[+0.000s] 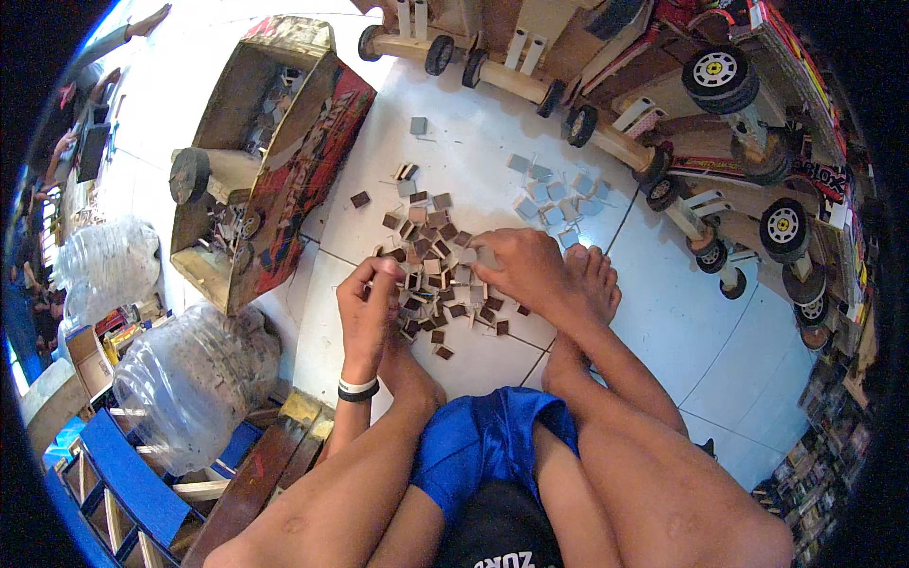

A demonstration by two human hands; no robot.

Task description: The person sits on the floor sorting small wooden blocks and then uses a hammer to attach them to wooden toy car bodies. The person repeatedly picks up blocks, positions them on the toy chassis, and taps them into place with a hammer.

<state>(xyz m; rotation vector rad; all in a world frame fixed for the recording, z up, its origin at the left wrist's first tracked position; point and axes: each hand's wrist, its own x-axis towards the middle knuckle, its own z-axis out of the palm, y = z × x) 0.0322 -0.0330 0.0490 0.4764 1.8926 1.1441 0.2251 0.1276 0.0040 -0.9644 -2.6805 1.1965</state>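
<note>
Knees (743, 535), brown pieces (448, 231) (axes mixed)

Floor tiles (473, 142): smooth, glossy. Small dark square pieces (441, 249): matt, wood-like. Shorts (473, 431): shiny, satin-like cloth. Large bottle (199, 388): clear glossy plastic. Wheeled box (308, 175): rough wood interior, printed outer side. Axle bar (402, 47): matt bare wood.

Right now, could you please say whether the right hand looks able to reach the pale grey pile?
Probably yes: the pale grey pile lies just beyond the right hand, with nothing visible standing between them.
</note>
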